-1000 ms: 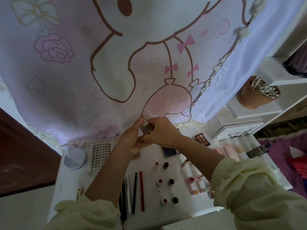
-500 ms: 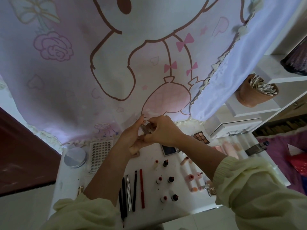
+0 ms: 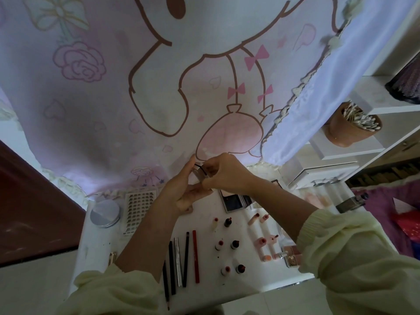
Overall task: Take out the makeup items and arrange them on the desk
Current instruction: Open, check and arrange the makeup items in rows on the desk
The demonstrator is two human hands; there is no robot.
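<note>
Pink cartoon-print cloth [image 3: 113,110] hangs behind a white desk [image 3: 93,248], and white shelves on the right carry a terracotta pot of cotton swabs [image 3: 347,128]. Both hands meet above the desk's far edge around a small clear item [image 3: 201,176] with a dark band, lifted off the surface, probably so it can be looked over or opened before it gets a spot. The right hand [image 3: 227,176] has its fingertips curled over the item, pinching it from above. The left hand [image 3: 181,192] lies under it with fingers fairly straight and thumb raised against its side; whether it grips or only props the piece I cannot tell. Below, the sorting looks well advanced: pencils [image 3: 181,258] lie side by side, small bottles [image 3: 227,245] stand in pairs, and pink tubes [image 3: 263,244] sit to their right, grouped by kind so each set reads at a glance. A round silver tin [image 3: 105,213] and a white grid tray [image 3: 138,208] rest at the left. The item is mostly covered by fingers, so its kind stays unclear. Pale sleeves hide the desk's near corners, and no bag or box that the makeup comes from is visible.
</note>
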